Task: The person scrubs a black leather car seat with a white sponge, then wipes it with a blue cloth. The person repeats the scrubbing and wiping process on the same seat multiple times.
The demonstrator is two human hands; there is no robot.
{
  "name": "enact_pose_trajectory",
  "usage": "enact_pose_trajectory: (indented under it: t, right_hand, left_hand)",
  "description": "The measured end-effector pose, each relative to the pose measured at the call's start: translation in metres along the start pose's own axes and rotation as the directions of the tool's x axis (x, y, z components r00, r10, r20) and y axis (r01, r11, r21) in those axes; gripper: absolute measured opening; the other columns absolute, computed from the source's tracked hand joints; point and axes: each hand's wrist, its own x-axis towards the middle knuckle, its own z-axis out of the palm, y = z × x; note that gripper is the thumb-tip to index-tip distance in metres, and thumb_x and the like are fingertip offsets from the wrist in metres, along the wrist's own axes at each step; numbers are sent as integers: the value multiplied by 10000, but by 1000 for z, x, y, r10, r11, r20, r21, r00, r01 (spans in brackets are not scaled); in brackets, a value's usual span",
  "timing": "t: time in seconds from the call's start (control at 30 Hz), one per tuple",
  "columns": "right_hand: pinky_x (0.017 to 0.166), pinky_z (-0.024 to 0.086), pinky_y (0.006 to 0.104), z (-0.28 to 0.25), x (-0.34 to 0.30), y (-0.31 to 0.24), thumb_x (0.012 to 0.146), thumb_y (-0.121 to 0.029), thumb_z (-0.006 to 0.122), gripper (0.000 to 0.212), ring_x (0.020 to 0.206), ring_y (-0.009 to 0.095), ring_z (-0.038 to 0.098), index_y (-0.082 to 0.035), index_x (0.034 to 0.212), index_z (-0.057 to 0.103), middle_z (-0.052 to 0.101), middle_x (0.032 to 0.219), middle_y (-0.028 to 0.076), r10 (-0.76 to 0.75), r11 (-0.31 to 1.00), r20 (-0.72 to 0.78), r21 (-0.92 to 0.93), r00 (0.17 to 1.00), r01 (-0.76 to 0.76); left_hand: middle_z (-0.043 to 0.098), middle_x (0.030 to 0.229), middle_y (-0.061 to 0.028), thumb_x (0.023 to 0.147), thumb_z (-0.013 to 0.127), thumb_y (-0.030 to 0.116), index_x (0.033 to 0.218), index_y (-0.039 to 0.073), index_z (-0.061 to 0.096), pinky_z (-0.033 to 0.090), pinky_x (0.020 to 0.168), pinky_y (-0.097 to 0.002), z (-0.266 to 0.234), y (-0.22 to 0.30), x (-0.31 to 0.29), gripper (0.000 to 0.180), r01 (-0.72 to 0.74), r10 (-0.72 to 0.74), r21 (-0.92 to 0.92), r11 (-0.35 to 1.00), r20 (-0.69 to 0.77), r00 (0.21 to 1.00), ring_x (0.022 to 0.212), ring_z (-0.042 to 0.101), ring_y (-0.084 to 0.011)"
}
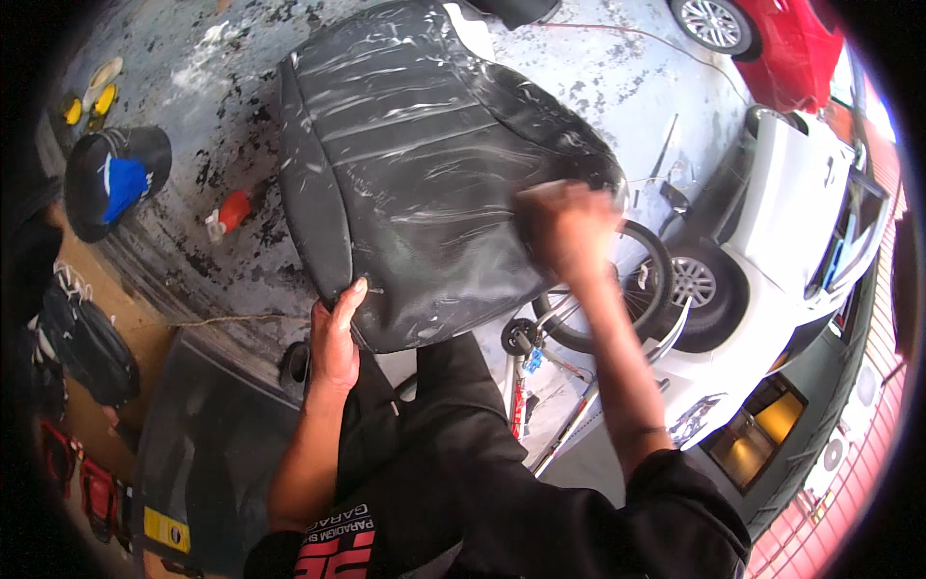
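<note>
A black leather car seat back (415, 193) with stitched pleats fills the middle, tilted in front of my legs. White, foamy-looking streaks run over its panels. At its lower left corner my left hand (336, 338) grips the edge, thumb on the face and fingers out of sight behind. Over the right side of the leather, my right hand (571, 232) is closed like a fist and blurred by motion. Whatever it may hold against the surface is hidden by the hand and the blur.
A bicycle (579, 405) stands close by my right forearm, with a white car (772, 222) beyond it. A red car (796, 68) is at the far right. Leftward on the worn floor (222, 96) are a black bucket (92, 188) with a blue cloth and an orange-red bottle (231, 212).
</note>
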Motion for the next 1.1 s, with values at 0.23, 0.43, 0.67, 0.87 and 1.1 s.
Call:
enact_pose_trajectory:
  t: [0.23,0.43,0.67,0.87,1.1]
  right_hand:
    - [1012,416,618,4,29,-17,918,-286,658,443,1254,331,497,-358,1355,684,559,1377,70,-310,926,272,-130,911,354]
    - [1038,442,630,29,70,-38,1003,-212,558,370,1274,362,534,-188,1339,712,594,1351,149,37,952,292,-302,956,55]
    - [1021,380,551,14,81,-85,916,-352,705,541,1254,293,500,-235,1437,622,591,1346,88,-413,854,462,-104,785,510]
    - [978,470,563,56,130,-89,969,-311,668,414,1193,314,609,-119,1333,706,624,1372,139,-33,983,358,-158,933,95]
    - [1014,421,491,71,160,-117,886,-320,706,601,1276,313,509,-236,1468,579,550,1386,117,-382,902,453,-7,805,432]
  left_hand:
    - [724,1171,-39,980,705,153,1191,1,725,491,983,-295,-17,2,-6,261,-36,38,124,992,-11,999,1067,660,-127]
    - [762,952,-43,977,710,188,1004,-28,746,531,793,-370,-17,-44,0,220,-40,1,384,922,100,995,859,698,-172]
    - [759,970,-63,967,718,190,1043,-26,748,538,828,-351,-28,-40,-6,231,-5,-16,250,968,82,996,891,701,-179]
    - [735,1050,-57,965,717,159,1119,-41,720,528,889,-317,-25,-41,5,253,70,-120,295,953,154,981,958,670,-148]
    - [744,1004,-57,958,727,176,1046,-40,730,533,862,-323,-30,-27,16,233,190,-224,233,954,128,966,921,677,-149]
